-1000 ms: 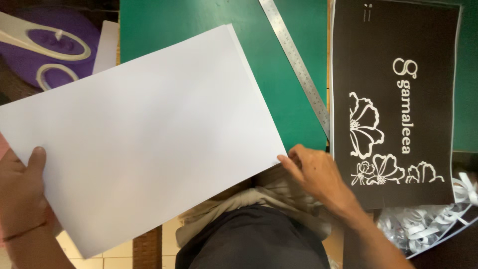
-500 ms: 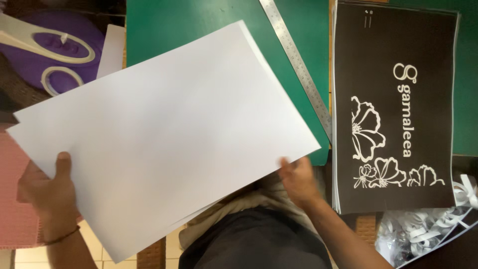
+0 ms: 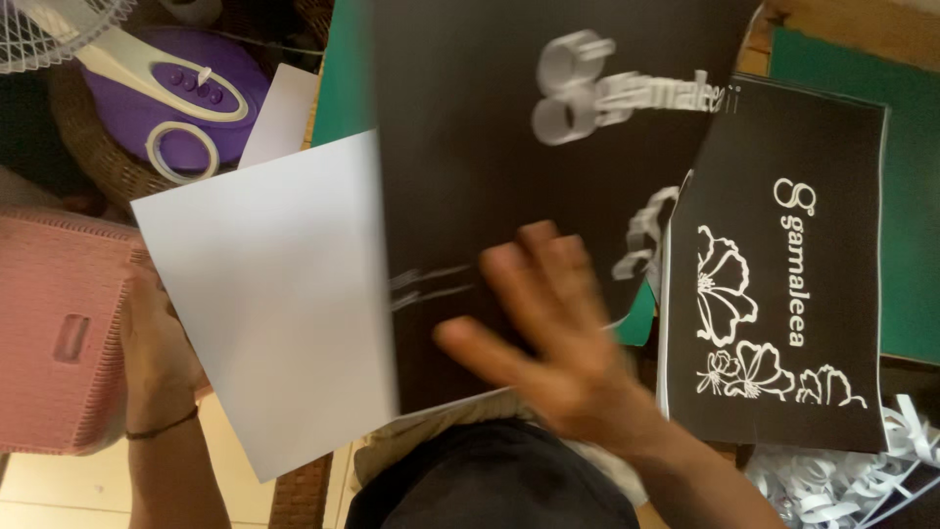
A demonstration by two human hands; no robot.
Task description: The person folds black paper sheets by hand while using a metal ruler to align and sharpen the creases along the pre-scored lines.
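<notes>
Black sheet (image 3: 470, 147) under the splayed, blurred right hand (image 3: 558, 343); left hand (image 3: 152, 343) grips white paper (image 3: 274, 313).

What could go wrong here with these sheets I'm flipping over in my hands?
The black printed sheet is blurred with motion while the right hand lies flat and open on it, so it may slip or crease. The left hand grips the white sheet by one edge only, off the green mat, so it could sag or bend. The swinging sheet could also knock the stack of black printed sheets beside it out of line.
</notes>
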